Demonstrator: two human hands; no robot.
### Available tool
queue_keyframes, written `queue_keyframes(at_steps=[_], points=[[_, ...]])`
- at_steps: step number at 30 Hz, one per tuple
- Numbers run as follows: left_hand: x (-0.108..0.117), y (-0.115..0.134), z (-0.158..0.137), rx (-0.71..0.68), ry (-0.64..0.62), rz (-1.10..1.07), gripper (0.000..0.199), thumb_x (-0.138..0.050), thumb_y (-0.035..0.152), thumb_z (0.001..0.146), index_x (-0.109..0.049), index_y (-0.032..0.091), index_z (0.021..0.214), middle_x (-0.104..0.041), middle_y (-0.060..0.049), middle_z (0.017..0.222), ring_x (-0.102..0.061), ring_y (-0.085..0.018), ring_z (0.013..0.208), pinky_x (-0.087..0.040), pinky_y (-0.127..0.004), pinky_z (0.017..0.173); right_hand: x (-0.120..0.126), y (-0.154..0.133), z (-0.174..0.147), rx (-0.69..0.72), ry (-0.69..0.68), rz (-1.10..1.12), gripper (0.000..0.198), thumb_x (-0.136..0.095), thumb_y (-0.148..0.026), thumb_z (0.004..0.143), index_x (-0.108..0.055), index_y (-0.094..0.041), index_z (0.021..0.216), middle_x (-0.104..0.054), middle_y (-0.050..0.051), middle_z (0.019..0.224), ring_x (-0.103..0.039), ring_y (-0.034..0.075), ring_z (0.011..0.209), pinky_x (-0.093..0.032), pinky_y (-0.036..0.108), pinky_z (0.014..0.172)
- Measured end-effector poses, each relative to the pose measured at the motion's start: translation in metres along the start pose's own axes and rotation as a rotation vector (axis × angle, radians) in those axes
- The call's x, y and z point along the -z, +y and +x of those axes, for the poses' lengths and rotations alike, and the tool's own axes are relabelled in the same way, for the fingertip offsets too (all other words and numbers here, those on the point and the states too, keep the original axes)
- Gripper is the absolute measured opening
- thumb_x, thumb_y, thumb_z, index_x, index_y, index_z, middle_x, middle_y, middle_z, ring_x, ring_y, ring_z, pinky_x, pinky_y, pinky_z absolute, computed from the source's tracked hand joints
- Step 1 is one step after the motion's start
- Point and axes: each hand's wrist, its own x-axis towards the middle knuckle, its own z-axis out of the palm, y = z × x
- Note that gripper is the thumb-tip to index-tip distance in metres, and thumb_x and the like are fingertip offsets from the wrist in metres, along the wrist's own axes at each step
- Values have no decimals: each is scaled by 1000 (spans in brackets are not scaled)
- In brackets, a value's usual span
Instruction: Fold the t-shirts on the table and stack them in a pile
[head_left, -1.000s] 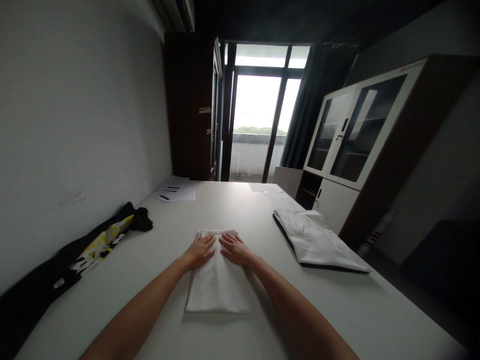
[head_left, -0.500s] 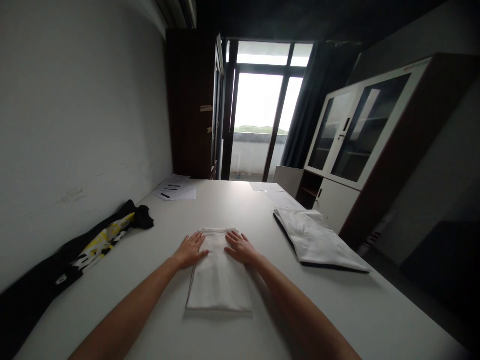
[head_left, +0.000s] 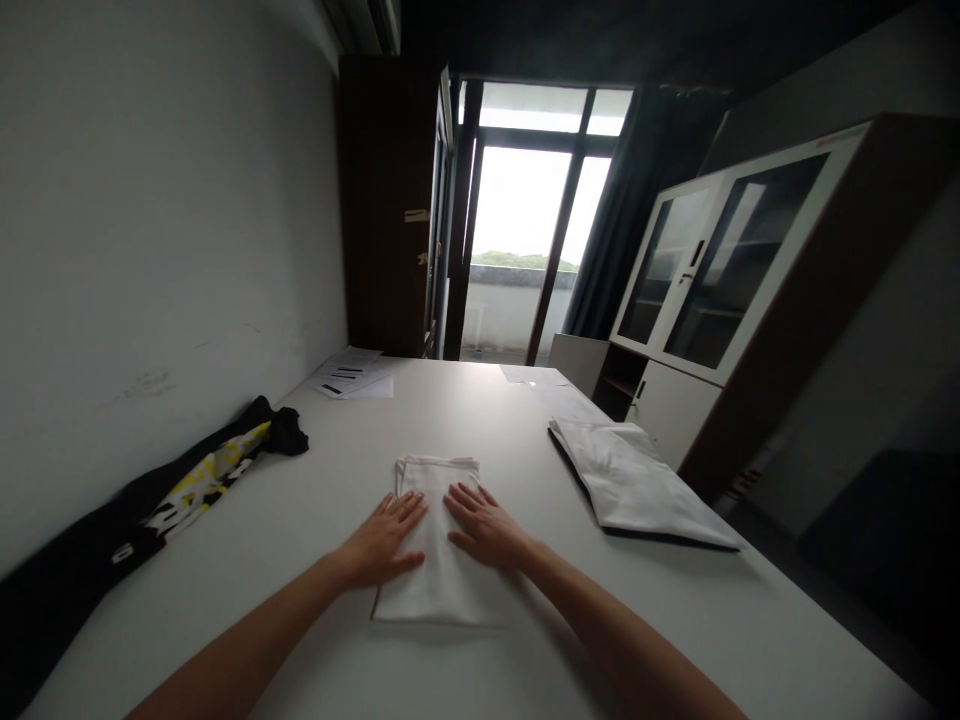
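A white cloth [head_left: 437, 590], folded into a rectangle, lies flat on the white table [head_left: 330, 640] in front of me. My left hand [head_left: 384, 540] rests flat on its left side, fingers stretched forward and thumb pointing inward. On the right side lies my right hand [head_left: 484, 525], palm down with the fingers extended. Neither hand grips anything. The far folded edge of the cloth shows beyond my fingertips; parts of both side edges are hidden under my hands.
A folded white cloth with a black underside [head_left: 637, 480] lies near the table's right edge. Black clothing with a yellow and white print [head_left: 206, 480] lies along the left wall. Papers [head_left: 352, 378] are at the far left corner, more sheets [head_left: 551, 390] at the far right. Cabinets stand beyond.
Both hands have slid toward me along the cloth, from its far edge to about its middle. The cloth has stayed in place.
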Motion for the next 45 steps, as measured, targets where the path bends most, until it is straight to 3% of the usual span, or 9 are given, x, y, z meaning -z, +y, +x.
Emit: queue_keyframes(at_steps=[7, 11, 16, 22, 28, 34, 38, 41, 45], points=[[6, 11, -8, 53, -12, -1, 74, -43, 62, 101, -26, 30, 164, -19, -6, 170, -18, -29, 157, -10, -55, 128, 1, -5, -16, -68, -23, 5, 75, -38, -66, 103, -26, -26, 165, -18, 7, 168, -12, 28, 157, -8, 53, 127], [6, 14, -11, -84, -9, -30, 75, -46, 64, 99, -24, 33, 164, -19, -2, 170, -17, -28, 158, -10, -51, 129, -2, -10, -19, 0, -1, 19, 76, -40, -68, 102, -27, -27, 165, -22, 6, 168, -13, 28, 157, -8, 51, 128], [8, 15, -13, 66, 2, 9, 71, -47, 58, 100, -29, 30, 163, -22, -7, 169, -20, -30, 157, -10, -57, 127, -2, -9, -18, -96, 17, -3, 74, -40, -65, 103, -31, -23, 164, -22, 8, 167, -15, 29, 156, -8, 51, 128], [6, 29, -17, -163, 5, -15, 81, -57, 54, 97, -22, 28, 165, -20, -7, 170, -21, -30, 157, -13, -54, 128, -5, -21, -22, 49, 14, 25, 81, -45, -66, 101, -26, -21, 165, -21, 9, 168, -13, 27, 157, -6, 49, 128], [8, 22, -19, -7, 26, 35, 75, -52, 56, 99, -29, 24, 163, -22, -10, 169, -21, -31, 156, -10, -57, 127, -4, -7, -21, -155, 45, -30, 74, -45, -61, 103, -35, -18, 162, -24, 12, 167, -15, 30, 156, -7, 53, 127], [2, 25, -19, -103, 6, 14, 79, -51, 60, 99, -25, 24, 164, -22, -9, 169, -20, -30, 157, -12, -52, 128, -10, -16, -21, 0, 40, -5, 81, -47, -66, 100, -31, -19, 163, -27, 11, 166, -15, 27, 156, -7, 49, 128], [0, 20, -18, 9, 34, 51, 74, -48, 58, 101, -31, 21, 163, -25, -12, 168, -23, -32, 156, -12, -57, 126, -13, -11, -14, -161, 66, -31, 76, -44, -64, 102, -35, -18, 162, -26, 12, 166, -16, 28, 156, -10, 51, 127], [2, 20, -20, -84, 23, 41, 76, -50, 57, 100, -28, 21, 163, -24, -11, 168, -22, -31, 156, -12, -54, 127, -15, -6, -12, -221, 89, -79, 73, -44, -61, 103, -37, -17, 161, -25, 13, 166, -16, 29, 156, -8, 52, 127], [3, 24, -20, -235, 18, 4, 79, -51, 60, 99, -28, 21, 164, -26, -11, 168, -23, -29, 156, -11, -48, 128, -21, -9, -14, -51, 51, -80, 78, -43, -65, 102, -32, -17, 163, -26, 11, 166, -14, 25, 157, -5, 47, 128]])
